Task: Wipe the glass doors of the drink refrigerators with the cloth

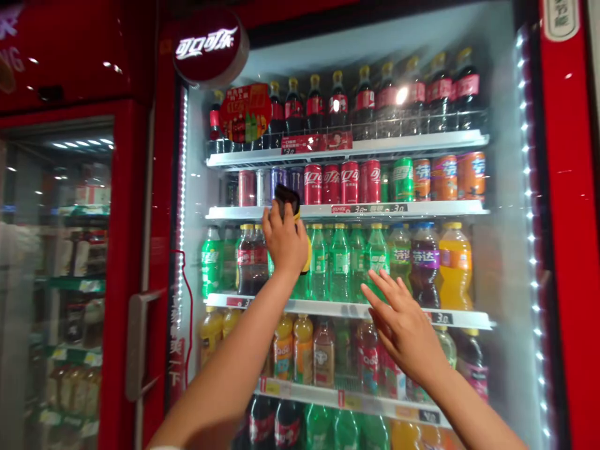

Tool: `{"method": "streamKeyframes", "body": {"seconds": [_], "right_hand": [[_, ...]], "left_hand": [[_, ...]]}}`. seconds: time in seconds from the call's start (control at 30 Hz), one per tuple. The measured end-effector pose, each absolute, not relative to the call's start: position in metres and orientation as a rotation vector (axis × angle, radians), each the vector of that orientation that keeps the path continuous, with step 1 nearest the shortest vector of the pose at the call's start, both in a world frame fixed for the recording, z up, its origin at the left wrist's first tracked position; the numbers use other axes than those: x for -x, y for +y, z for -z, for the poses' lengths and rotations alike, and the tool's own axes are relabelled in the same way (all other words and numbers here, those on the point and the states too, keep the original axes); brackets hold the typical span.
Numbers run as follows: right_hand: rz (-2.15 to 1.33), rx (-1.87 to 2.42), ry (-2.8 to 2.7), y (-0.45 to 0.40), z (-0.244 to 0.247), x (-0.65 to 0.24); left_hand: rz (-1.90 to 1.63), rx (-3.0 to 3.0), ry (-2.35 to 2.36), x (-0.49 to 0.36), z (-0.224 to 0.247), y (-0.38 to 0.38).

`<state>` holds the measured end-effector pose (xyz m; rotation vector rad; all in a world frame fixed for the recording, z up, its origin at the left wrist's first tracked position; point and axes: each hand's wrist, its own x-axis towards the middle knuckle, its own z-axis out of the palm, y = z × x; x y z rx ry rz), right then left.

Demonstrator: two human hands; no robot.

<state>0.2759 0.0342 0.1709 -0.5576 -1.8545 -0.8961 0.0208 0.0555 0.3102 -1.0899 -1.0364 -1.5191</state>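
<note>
- The left hand (285,240) was raised near the middle of the frame, its fingers bent and grasping a black-and-yellow object (287,197).
- The black-and-yellow object was just left of the frame's centre, in front of the glass door (504,250); its dark end showed above the fingers and a yellow edge showed to their right. The hand covered most of it, so what kind of object it was could not be told.
- The right hand (405,328) was right of centre and lower in the frame, released and holding nothing, with its fingers spread and pointing toward the upper left, near the glass door.
- Behind the glass, dark bottles (338,100) with yellow caps lined the top shelf.
- Below them, across the middle of the frame, stood red cans (313,184), a green can (403,179) and orange cans (444,177).
- The next shelf down held green bottles (340,265) between the two hands, and an orange bottle (454,265) with a yellow cap at its right end.
- A round sign (210,47) with white lettering was at the upper left of the cooler, and a grey handle (137,347) was at the lower left.
- A second red cooler (126,181) filled the left side of the frame.
</note>
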Motion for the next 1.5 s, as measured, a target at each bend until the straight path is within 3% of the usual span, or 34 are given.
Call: {"method": "streamKeyframes", "body": {"seconds": [0.17, 0.3, 0.53, 0.73, 0.87, 1.0, 1.13, 1.33, 1.5], "right_hand": [[0.922, 0.586, -1.830, 0.031, -0.183, -0.277], [0.942, 0.620, -1.781, 0.032, -0.190, -0.276], [0.986, 0.719, -1.692, 0.041, -0.204, -0.289], [0.953, 0.755, -1.645, 0.042, -0.210, -0.294], [0.935, 0.742, -1.663, 0.045, -0.205, -0.310], [0.960, 0.739, -1.693, 0.048, -0.206, -0.346], [0.998, 0.728, -1.713, 0.049, -0.217, -0.386], [0.974, 0.700, -1.727, 0.047, -0.213, -0.421], [0.941, 0.679, -1.750, 0.051, -0.197, -0.447]], "left_hand": [[1.268, 1.385, -0.873, -0.082, -0.320, 0.057], [0.965, 1.678, -0.665, -0.067, -0.303, 0.047], [1.454, 1.402, -0.858, -0.053, -0.345, 0.053], [1.209, 1.617, -0.700, -0.121, -0.344, 0.057], [1.063, 1.724, -0.632, -0.105, -0.321, 0.053], [1.286, 1.559, -0.778, -0.085, -0.325, 0.052], [1.524, 1.390, -0.898, -0.131, -0.347, 0.059], [1.177, 1.574, -0.762, -0.232, -0.327, 0.067], [0.988, 1.653, -0.749, -0.205, -0.291, 0.062]]}}
